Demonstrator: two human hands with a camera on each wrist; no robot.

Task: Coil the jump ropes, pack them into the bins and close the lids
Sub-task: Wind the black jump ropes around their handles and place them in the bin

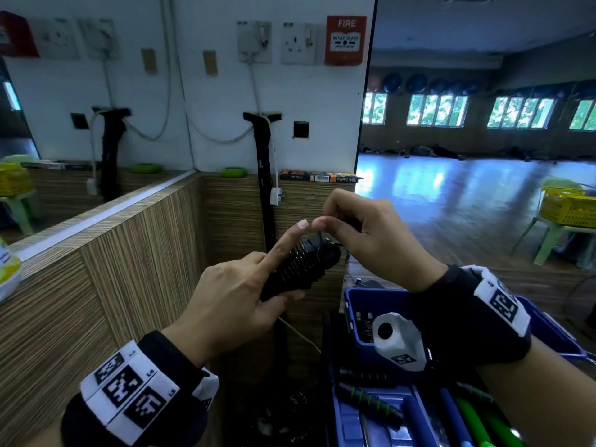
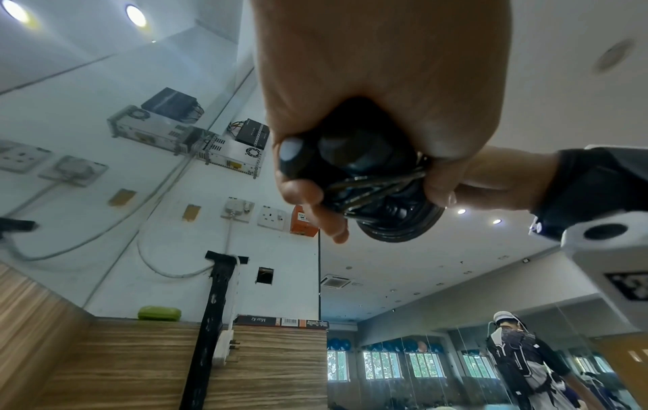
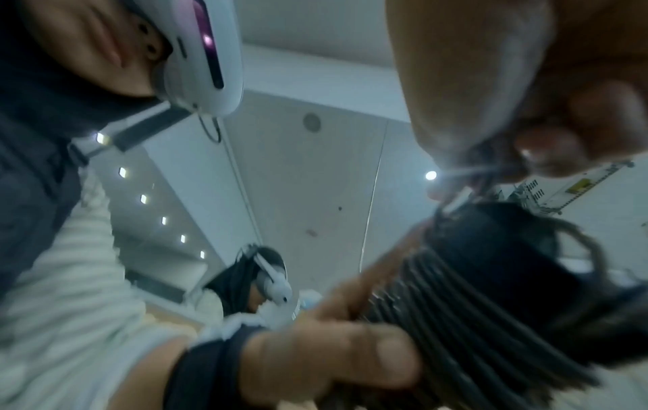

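Observation:
A black jump rope (image 1: 301,267) has its cord wound in tight turns round its handles. My left hand (image 1: 238,295) grips the lower end of this bundle, index finger stretched out along it. My right hand (image 1: 358,227) pinches the thin cord end just above the bundle's top. The left wrist view shows the handle ends (image 2: 354,163) inside my curled fingers. The right wrist view, blurred, shows the wound cord (image 3: 466,302) close up. A blue bin (image 1: 358,317) stands open below my right wrist. A second blue bin (image 1: 416,411) in front holds black and green rope handles (image 1: 371,404).
A wood-panelled partition (image 1: 113,279) runs along the left and behind my hands. A black post (image 1: 266,188) with a white cable leans on the wall. A yellow crate (image 1: 569,208) sits on a green chair at the right, on the open wooden floor.

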